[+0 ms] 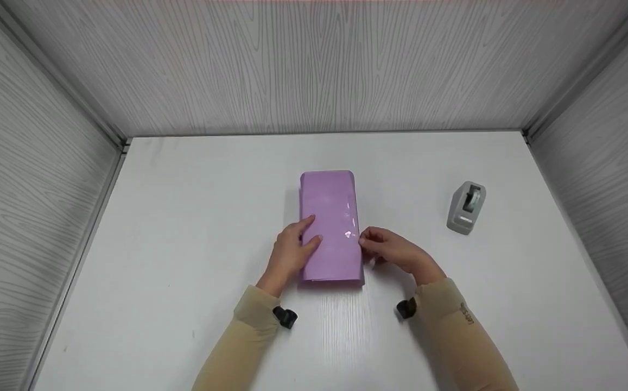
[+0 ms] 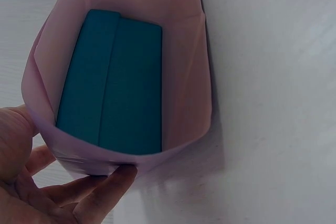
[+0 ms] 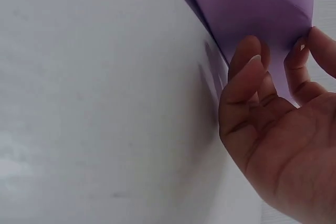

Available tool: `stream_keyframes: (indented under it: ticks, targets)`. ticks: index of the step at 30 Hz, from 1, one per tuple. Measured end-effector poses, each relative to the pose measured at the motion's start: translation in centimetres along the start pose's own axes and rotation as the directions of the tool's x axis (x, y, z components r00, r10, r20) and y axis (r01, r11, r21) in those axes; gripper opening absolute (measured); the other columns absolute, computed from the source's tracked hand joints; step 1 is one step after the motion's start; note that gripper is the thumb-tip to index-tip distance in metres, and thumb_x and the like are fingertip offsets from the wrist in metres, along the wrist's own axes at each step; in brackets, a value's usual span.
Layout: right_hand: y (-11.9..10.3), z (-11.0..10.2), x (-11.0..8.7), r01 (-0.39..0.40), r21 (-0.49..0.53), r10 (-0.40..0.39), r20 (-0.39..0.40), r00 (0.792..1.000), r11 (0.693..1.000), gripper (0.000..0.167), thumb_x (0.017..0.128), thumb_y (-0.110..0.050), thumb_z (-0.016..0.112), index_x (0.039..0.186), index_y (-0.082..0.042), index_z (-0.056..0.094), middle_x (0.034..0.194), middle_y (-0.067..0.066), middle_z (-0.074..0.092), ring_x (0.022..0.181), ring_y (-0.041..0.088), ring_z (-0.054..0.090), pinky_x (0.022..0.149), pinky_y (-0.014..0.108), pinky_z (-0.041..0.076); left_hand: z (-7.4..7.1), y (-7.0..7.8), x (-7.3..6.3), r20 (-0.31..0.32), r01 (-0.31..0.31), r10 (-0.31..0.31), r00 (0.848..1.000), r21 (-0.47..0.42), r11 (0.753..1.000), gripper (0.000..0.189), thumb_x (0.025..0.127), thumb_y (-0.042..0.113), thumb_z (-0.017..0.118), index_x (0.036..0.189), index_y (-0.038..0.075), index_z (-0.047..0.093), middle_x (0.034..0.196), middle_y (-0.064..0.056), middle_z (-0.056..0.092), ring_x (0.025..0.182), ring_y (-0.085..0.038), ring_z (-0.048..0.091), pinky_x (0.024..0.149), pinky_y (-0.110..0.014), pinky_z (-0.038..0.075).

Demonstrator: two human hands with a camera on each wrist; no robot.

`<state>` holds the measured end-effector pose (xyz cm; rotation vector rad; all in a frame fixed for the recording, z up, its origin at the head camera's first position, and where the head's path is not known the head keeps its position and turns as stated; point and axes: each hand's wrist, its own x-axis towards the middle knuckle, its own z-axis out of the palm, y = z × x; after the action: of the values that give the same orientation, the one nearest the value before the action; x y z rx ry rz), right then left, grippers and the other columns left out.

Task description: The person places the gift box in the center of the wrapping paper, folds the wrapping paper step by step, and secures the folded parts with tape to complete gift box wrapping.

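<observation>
Glossy purple wrapping paper (image 1: 329,212) forms a long upright-lying sleeve on the table. Through its near end, the left wrist view shows a teal box (image 2: 123,85) inside. My left hand (image 1: 287,252) steadies the sleeve's left side, thumb and index finger resting on top, while other fingers (image 2: 113,187) press the side wall. At the right edge, my right hand (image 1: 392,251) has thumb and index fingertip together against the paper, its other fingers curled below. Shiny highlights lie along the top near that edge. In the right wrist view, the thumb (image 3: 323,51) meets the paper's corner.
A grey tape dispenser (image 1: 466,208) with a roll of tape stands to the right of the package. The white table (image 1: 183,217) is bounded by grey wood-grain panels (image 1: 314,65) at the back and both sides.
</observation>
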<state>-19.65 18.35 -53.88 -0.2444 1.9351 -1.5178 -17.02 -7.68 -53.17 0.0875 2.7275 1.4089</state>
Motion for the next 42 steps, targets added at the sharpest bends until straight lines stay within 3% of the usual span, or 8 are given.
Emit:
stream_keyframes:
  ticks: [6, 15, 20, 24, 30, 35, 39, 42]
  targets:
    - [-0.1, 0.3, -0.4, 0.027, -0.022, -0.027, 0.000, 1.000, 0.999, 0.023, 0.103, -0.023, 0.052, 0.113, -0.002, 0.050, 0.103, 0.020, 0.054, 0.095, 0.043, 0.052, 0.073, 0.039, 0.043, 0.0, 0.1, 0.0, 0.001, 0.001, -0.001, 1.000, 0.013, 1.000, 0.053, 0.093, 0.026, 0.068, 0.142, 0.012, 0.053, 0.134, -0.018, 0.056, 0.121, -0.028, 0.054, 0.100, -0.043, 0.044]
    - [0.1, 0.3, -0.4, 0.027, -0.175, -0.034, -0.041, 0.999, 0.984, 0.027, 0.102, -0.033, 0.053, 0.110, -0.007, 0.057, 0.103, 0.017, 0.058, 0.084, 0.029, 0.055, 0.070, 0.036, 0.045, 0.1, -0.1, 0.1, -0.007, -0.008, 0.008, 1.000, 0.022, 1.000, 0.054, 0.092, 0.026, 0.068, 0.142, 0.011, 0.053, 0.134, -0.018, 0.056, 0.121, -0.030, 0.054, 0.101, -0.044, 0.042]
    - [0.1, -0.2, -0.9, 0.047, -0.194, -0.049, -0.007, 0.999, 0.980, 0.019, 0.102, -0.022, 0.054, 0.113, -0.006, 0.058, 0.107, 0.015, 0.058, 0.087, 0.028, 0.058, 0.073, 0.036, 0.048, 0.2, -0.1, 0.1, -0.008, -0.012, 0.012, 1.000, 0.014, 1.000, 0.054, 0.092, 0.026, 0.068, 0.142, 0.011, 0.053, 0.134, -0.019, 0.056, 0.122, -0.031, 0.053, 0.102, -0.044, 0.042]
    - [-0.3, -0.5, -1.5, 0.075, -0.161, -0.086, -0.063, 0.994, 0.984, 0.022, 0.101, -0.013, 0.054, 0.119, 0.000, 0.055, 0.114, 0.019, 0.057, 0.097, 0.033, 0.061, 0.081, 0.041, 0.053, 0.1, -0.1, 0.1, -0.002, -0.008, 0.008, 1.000, 0.008, 1.000, 0.053, 0.093, 0.025, 0.068, 0.142, 0.011, 0.053, 0.136, -0.020, 0.055, 0.123, -0.031, 0.053, 0.102, -0.044, 0.043]
    - [-1.0, 0.6, -1.9, 0.184, -0.172, -0.217, -0.201, 0.955, 0.968, 0.035, 0.101, -0.012, 0.055, 0.134, 0.000, 0.051, 0.124, 0.025, 0.054, 0.106, 0.039, 0.062, 0.087, 0.049, 0.052, 0.0, 0.0, -0.2, 0.019, -0.033, 0.032, 0.999, 0.045, 0.998, 0.054, 0.097, 0.027, 0.063, 0.146, 0.011, 0.048, 0.139, -0.021, 0.051, 0.129, -0.035, 0.048, 0.105, -0.048, 0.038]
    - [-1.1, 2.1, -2.0, 0.229, -0.293, -0.296, -0.212, 0.931, 0.928, 0.042, 0.098, -0.015, 0.061, 0.139, -0.011, 0.053, 0.138, 0.014, 0.052, 0.112, 0.032, 0.062, 0.089, 0.040, 0.053, -0.2, -0.2, -0.7, 0.050, -0.058, 0.055, 0.997, 0.051, 0.997, 0.055, 0.100, 0.031, 0.056, 0.150, 0.011, 0.041, 0.144, -0.025, 0.042, 0.132, -0.042, 0.041, 0.107, -0.053, 0.035]
    - [-1.1, 3.2, -1.9, 0.281, -0.376, -0.374, -0.201, 0.905, 0.883, 0.044, 0.096, -0.010, 0.063, 0.139, -0.007, 0.054, 0.140, 0.013, 0.051, 0.113, 0.033, 0.061, 0.092, 0.039, 0.051, -0.5, 0.0, -1.2, 0.030, -0.043, 0.043, 0.999, 0.027, 0.999, 0.056, 0.099, 0.028, 0.059, 0.149, 0.008, 0.042, 0.144, -0.027, 0.038, 0.132, -0.041, 0.041, 0.107, -0.052, 0.035]
    - [-1.0, 3.9, -2.1, 0.280, -0.406, -0.397, -0.239, 0.886, 0.870, 0.044, 0.095, -0.006, 0.064, 0.137, -0.004, 0.054, 0.137, 0.015, 0.053, 0.111, 0.034, 0.062, 0.090, 0.040, 0.052, -0.8, 0.3, -2.0, 0.005, -0.037, 0.037, 0.999, 0.025, 0.999, 0.054, 0.096, 0.025, 0.062, 0.144, 0.006, 0.047, 0.141, -0.024, 0.042, 0.127, -0.037, 0.048, 0.104, -0.049, 0.040]
